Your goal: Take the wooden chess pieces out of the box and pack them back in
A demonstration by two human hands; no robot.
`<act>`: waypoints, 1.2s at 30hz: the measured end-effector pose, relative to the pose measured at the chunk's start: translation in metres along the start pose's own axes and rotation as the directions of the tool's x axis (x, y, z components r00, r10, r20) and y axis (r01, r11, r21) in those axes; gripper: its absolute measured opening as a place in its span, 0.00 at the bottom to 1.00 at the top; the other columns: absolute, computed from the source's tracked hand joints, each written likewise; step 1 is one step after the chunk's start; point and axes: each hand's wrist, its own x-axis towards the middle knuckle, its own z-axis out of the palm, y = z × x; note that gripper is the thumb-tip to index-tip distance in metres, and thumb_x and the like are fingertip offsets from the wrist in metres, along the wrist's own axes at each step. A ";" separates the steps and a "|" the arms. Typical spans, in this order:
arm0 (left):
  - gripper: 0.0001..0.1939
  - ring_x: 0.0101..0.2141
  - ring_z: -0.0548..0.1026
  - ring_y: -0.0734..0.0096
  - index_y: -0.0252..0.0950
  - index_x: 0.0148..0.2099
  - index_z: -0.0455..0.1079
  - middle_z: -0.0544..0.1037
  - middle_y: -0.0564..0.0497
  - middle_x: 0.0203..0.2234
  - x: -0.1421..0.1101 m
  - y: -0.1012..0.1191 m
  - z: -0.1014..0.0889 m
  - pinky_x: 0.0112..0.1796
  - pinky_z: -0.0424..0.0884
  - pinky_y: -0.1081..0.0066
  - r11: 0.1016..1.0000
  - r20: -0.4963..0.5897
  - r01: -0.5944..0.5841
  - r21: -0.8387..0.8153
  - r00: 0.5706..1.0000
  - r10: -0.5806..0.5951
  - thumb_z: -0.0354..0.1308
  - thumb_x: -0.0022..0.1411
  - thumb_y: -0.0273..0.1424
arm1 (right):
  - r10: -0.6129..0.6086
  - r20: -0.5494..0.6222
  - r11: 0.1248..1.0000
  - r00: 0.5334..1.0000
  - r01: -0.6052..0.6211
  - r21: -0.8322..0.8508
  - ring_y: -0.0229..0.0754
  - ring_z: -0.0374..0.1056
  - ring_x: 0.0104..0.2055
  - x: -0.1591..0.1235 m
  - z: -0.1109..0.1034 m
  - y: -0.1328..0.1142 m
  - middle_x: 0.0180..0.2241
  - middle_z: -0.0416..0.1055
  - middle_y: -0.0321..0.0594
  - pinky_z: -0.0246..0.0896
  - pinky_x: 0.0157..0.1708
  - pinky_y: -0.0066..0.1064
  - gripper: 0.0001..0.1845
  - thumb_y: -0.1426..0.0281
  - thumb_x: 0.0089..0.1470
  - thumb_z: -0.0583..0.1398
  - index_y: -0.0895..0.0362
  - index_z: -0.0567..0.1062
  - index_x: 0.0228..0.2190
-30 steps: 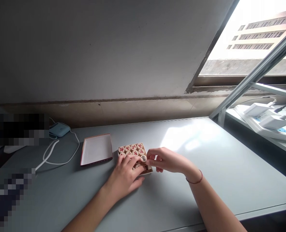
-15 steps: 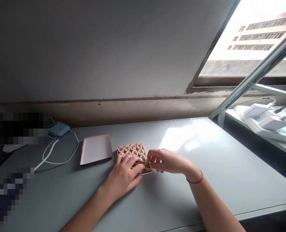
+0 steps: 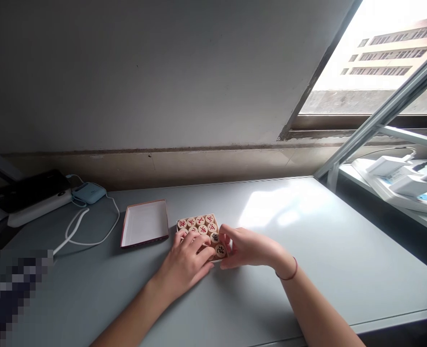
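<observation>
A shallow box (image 3: pixel 216 215) filled with round wooden Chinese chess pieces (image 3: pixel 202 230) sits on the grey desk. Red characters mark the pieces at the back, black ones the pieces at the right front. Across the box's front left part lies my left hand (image 3: pixel 189 255), fingers spread over the pieces, hiding several of them. At the box's right side is my right hand (image 3: pixel 249 246), its thumb by the front right corner and its index finger farther back, apart from each other. Left of the box lies its upturned lid (image 3: pixel 144 222), with a white inside.
A light blue device (image 3: pixel 90 193) with a white cable (image 3: pixel 94 244) lies at the back left, beside a black phone-like object (image 3: pixel 32 189). To the right, white chargers (image 3: pixel 410 185) sit on a shelf behind a metal frame bar (image 3: pixel 365 125). A wall borders the desk's back.
My right hand has shifted slightly, its thumb now showing at the box's front right corner with the fingers spread wider. My left hand stays over the pieces.
</observation>
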 end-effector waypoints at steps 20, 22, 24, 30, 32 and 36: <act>0.14 0.29 0.74 0.64 0.36 0.31 0.72 0.77 0.47 0.27 -0.010 -0.067 -0.014 0.34 0.64 0.68 0.707 -0.073 0.702 0.086 0.712 -0.698 0.46 0.63 0.30 | 0.008 -0.227 1.000 0.974 -0.004 0.021 0.38 0.61 0.23 0.006 0.001 0.003 0.28 0.71 0.36 0.56 0.23 0.31 0.23 0.50 0.55 0.54 0.53 0.59 0.44; 0.15 0.31 0.74 0.66 0.37 0.32 0.72 0.77 0.48 0.28 -0.008 -0.061 -0.026 0.37 0.64 0.68 0.725 -0.139 0.688 0.035 0.722 -0.678 0.44 0.65 0.30 | -0.013 -0.309 0.998 0.951 0.029 0.048 0.38 0.62 0.23 0.009 0.000 0.002 0.30 0.72 0.38 0.58 0.24 0.32 0.23 0.49 0.56 0.52 0.53 0.60 0.45; 0.14 0.34 0.74 0.65 0.36 0.37 0.71 0.77 0.48 0.31 -0.006 -0.055 -0.039 0.40 0.65 0.68 0.740 -0.342 0.619 -0.265 0.657 -0.672 0.46 0.65 0.35 | -0.039 -0.436 0.989 0.899 0.097 0.111 0.40 0.67 0.27 0.011 0.002 -0.001 0.37 0.72 0.43 0.63 0.27 0.34 0.23 0.49 0.57 0.51 0.52 0.61 0.46; 0.18 0.36 0.75 0.65 0.37 0.43 0.69 0.77 0.50 0.35 0.001 -0.040 -0.053 0.36 0.70 0.70 0.156 -0.041 0.173 -0.973 0.531 -0.846 0.58 0.55 0.44 | -0.136 -0.617 0.793 0.775 0.458 0.401 0.44 0.69 0.47 0.019 0.023 -0.016 0.56 0.61 0.50 0.68 0.43 0.38 0.29 0.54 0.59 0.54 0.48 0.50 0.57; 0.22 0.33 0.74 0.68 0.39 0.47 0.68 0.77 0.52 0.32 0.003 -0.038 -0.047 0.32 0.70 0.72 -0.019 0.129 0.206 -0.978 0.536 -0.834 0.61 0.52 0.43 | -0.114 -0.617 0.747 0.779 0.477 0.464 0.42 0.71 0.40 0.022 0.028 -0.018 0.44 0.71 0.46 0.68 0.40 0.37 0.30 0.55 0.60 0.52 0.49 0.47 0.59; 0.30 0.28 0.73 0.74 0.45 0.59 0.60 0.75 0.55 0.28 0.004 -0.038 -0.031 0.27 0.69 0.76 -0.220 0.343 0.286 -0.933 0.507 -0.791 0.61 0.54 0.38 | -0.023 -0.551 0.820 0.834 0.331 0.467 0.39 0.68 0.31 0.026 0.030 -0.015 0.29 0.68 0.36 0.66 0.31 0.32 0.30 0.55 0.58 0.53 0.52 0.55 0.58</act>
